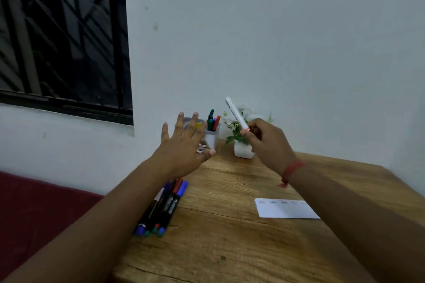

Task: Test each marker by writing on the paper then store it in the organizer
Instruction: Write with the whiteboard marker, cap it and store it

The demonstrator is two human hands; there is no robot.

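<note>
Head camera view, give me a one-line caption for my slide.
Right hand carries a white marker toward the organizer, left hand open beside it; untested markers and paper wait.

Left hand (184,145) spread flat, right hand (266,142) pinching, both arms outstretched

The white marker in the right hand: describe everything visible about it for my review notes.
The white marker is a slim, plastic-looking barrel with dark print along its side and an orange-red band at its lower end. The right hand pinches it at that banded end, so whether a cap or tip sits there is hidden. It tilts up and to the left, in the air in front of the potted plant, to the right of the organizer. Only the fingers touch it.
</note>
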